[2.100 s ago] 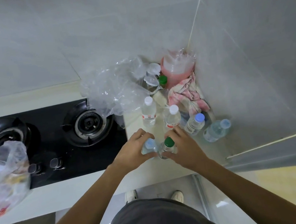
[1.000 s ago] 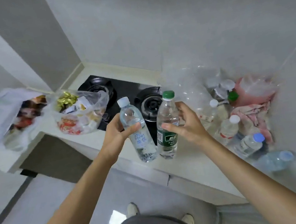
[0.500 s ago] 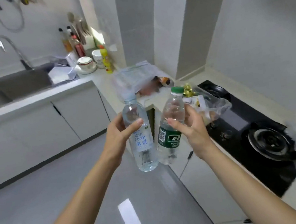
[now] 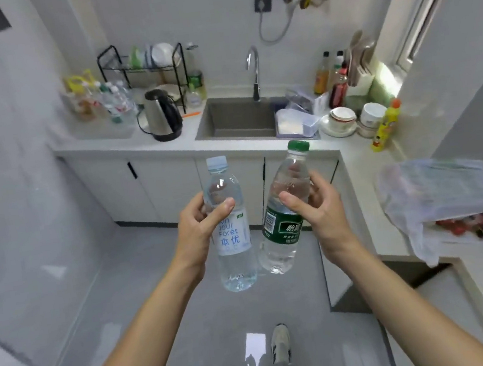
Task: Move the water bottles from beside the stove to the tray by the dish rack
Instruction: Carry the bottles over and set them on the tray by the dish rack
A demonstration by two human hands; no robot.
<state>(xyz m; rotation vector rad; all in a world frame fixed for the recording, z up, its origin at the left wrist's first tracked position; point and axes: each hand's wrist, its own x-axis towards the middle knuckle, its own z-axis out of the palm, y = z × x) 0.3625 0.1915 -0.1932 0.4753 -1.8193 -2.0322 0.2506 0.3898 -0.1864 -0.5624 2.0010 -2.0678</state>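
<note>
Kitchen: I see a grey steel sink (image 4: 235, 119) upper centre, a black wire dish rack (image 4: 142, 70) upper left.
Left hand (image 4: 198, 228): fingers grip a clear pale-capped plastic bottle (image 4: 235, 260).
Right hand (image 4: 319, 212): fingers grip a clear green-labelled plastic bottle (image 4: 283, 229).

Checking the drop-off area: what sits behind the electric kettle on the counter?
Behind the kettle stands the black dish rack, with a white dish and a green item on its upper shelf. A plate-like item shows on the lower level, but the kettle covers most of it, and blur hides the details.
</note>
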